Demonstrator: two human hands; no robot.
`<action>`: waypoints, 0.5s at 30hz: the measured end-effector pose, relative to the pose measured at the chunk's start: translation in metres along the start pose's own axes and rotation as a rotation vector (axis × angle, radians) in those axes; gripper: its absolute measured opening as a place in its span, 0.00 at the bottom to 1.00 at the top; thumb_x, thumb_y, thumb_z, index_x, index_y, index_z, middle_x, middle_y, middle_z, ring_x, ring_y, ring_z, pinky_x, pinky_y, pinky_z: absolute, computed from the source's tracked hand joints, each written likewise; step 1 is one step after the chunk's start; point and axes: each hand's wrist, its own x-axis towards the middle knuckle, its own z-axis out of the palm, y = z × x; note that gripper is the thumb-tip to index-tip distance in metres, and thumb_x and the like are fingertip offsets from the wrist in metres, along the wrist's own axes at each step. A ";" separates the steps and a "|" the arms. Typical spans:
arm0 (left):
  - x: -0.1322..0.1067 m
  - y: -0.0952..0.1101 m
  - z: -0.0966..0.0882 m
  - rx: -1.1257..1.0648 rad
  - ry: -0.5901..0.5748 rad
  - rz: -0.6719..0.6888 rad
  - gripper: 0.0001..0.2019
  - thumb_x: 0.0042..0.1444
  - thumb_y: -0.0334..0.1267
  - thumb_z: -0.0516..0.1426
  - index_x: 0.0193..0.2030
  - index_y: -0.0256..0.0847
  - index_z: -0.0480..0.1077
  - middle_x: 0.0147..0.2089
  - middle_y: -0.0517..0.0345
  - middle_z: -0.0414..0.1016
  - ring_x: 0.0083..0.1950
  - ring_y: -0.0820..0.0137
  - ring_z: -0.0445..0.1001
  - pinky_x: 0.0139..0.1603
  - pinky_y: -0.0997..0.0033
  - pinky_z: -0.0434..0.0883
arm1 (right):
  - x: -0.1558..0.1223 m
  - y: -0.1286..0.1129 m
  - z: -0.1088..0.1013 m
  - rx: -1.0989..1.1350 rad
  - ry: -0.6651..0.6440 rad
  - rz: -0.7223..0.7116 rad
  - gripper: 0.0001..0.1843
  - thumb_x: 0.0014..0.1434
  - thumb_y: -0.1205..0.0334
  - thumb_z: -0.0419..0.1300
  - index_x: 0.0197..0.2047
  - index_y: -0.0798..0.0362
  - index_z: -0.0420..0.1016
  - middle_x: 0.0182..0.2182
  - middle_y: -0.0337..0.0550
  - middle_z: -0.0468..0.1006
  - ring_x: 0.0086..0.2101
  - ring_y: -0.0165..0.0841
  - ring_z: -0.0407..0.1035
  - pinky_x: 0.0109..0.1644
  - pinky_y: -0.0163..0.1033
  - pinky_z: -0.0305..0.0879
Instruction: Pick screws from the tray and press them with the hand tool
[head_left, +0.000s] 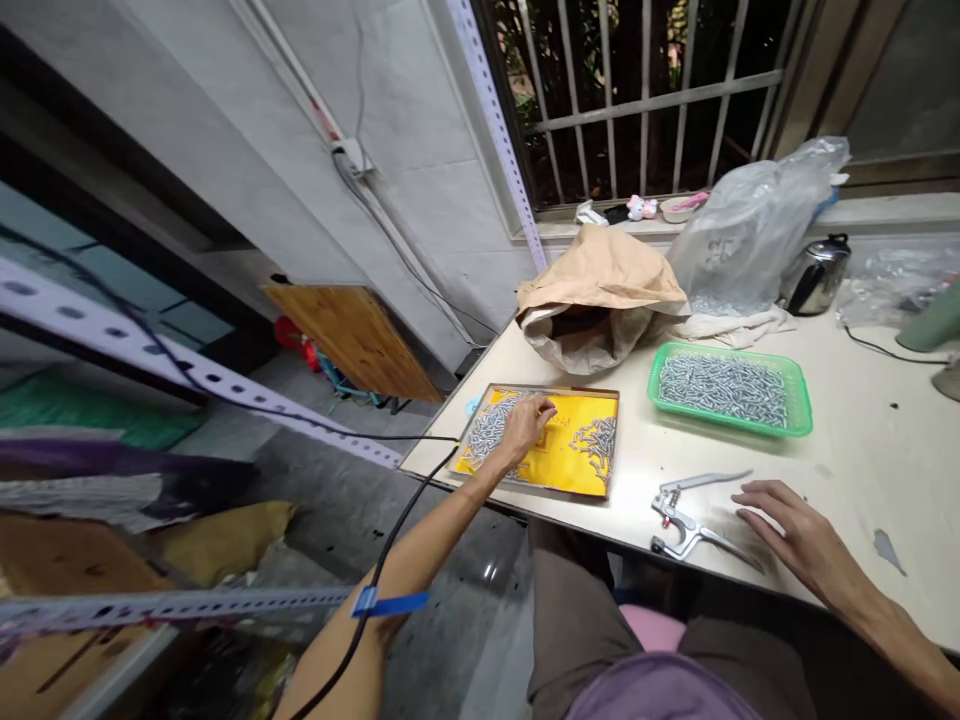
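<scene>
My left hand [527, 425] is over a shallow tray [613, 430] lined with yellow, its fingers curled together. Whatever is between the fingertips is too small to make out. Small silvery metal pins [487, 432] lie heaped to the left of that hand, and a smaller pile [598, 440] sits at the tray's right end. My right hand [784, 515] rests on the tabletop with its fingers stretched out and nothing in it. Just left of its fingertips lies a pair of metal hand pliers [686, 525] with spread handles.
A green plastic basket [804, 400] full of similar metal pieces stands behind the pliers. Further back are an open brown paper sack [600, 275], a clear plastic bag [750, 230] and a steel kettle [819, 275]. A black cable [390, 540] runs along my left arm.
</scene>
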 end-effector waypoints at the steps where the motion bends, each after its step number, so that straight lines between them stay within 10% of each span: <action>1: -0.009 0.010 0.002 -0.110 -0.009 -0.007 0.07 0.56 0.37 0.55 0.33 0.39 0.73 0.36 0.52 0.77 0.39 0.66 0.73 0.43 0.67 0.69 | -0.003 -0.004 0.003 0.024 -0.026 0.015 0.17 0.66 0.52 0.46 0.42 0.46 0.74 0.41 0.47 0.75 0.39 0.36 0.74 0.40 0.40 0.73; 8: -0.084 0.099 0.044 -0.822 -0.422 -0.232 0.15 0.46 0.48 0.60 0.32 0.35 0.74 0.26 0.57 0.74 0.24 0.75 0.69 0.27 0.75 0.68 | -0.013 -0.023 0.029 -0.042 -0.164 0.046 0.12 0.65 0.60 0.49 0.45 0.52 0.73 0.39 0.48 0.73 0.40 0.37 0.70 0.42 0.42 0.68; 15: -0.107 0.130 0.078 -0.780 -0.569 -0.342 0.15 0.42 0.47 0.61 0.25 0.35 0.72 0.18 0.62 0.68 0.20 0.77 0.63 0.22 0.77 0.60 | -0.027 -0.023 0.046 -0.267 -0.235 0.110 0.07 0.62 0.66 0.55 0.42 0.54 0.73 0.36 0.47 0.72 0.38 0.37 0.67 0.41 0.40 0.62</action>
